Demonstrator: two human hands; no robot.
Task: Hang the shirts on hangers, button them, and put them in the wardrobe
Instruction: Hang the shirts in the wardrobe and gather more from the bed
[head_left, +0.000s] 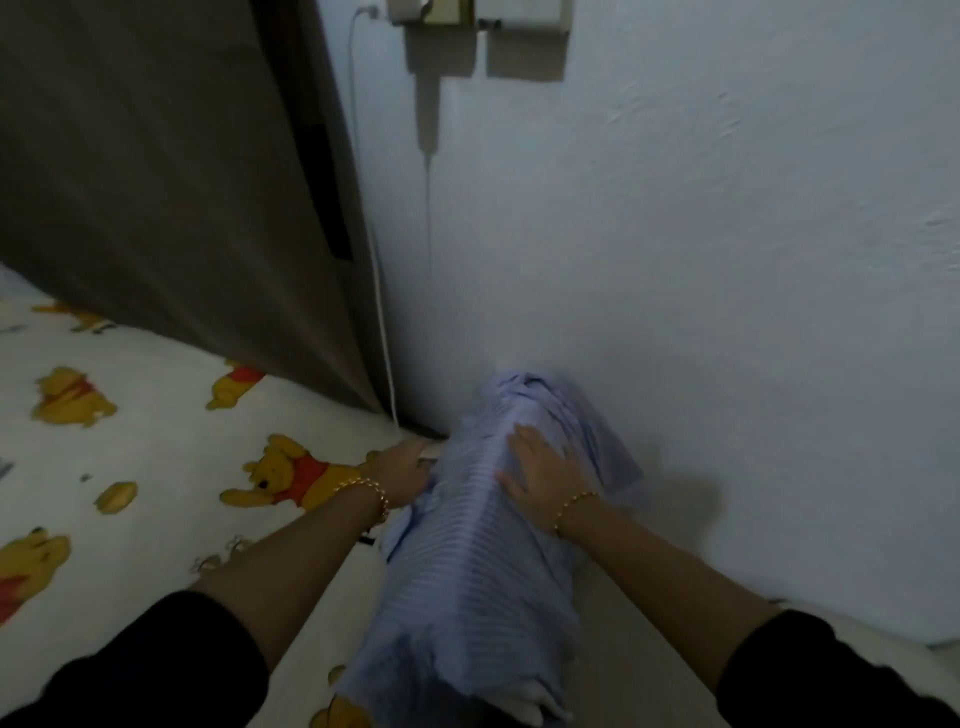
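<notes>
One shirt (467, 561), right hand (545, 470) flat atop, left hand (402, 470) beside (two bracelets (366, 493)).

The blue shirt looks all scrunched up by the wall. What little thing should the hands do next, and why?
Probably slide the blue shirt away from the wall and spread it flat on the bed sheet. It lies bunched against the wall, the right hand rests flat on it, the left hand is at its edge, and no hanger clearly shows.

1 shirt (467, 571), 2 hands (405, 470) (545, 478) w/ 2 bracelets (371, 493) (574, 506), 1 curtain (156, 182), 1 cable (382, 322)
</notes>
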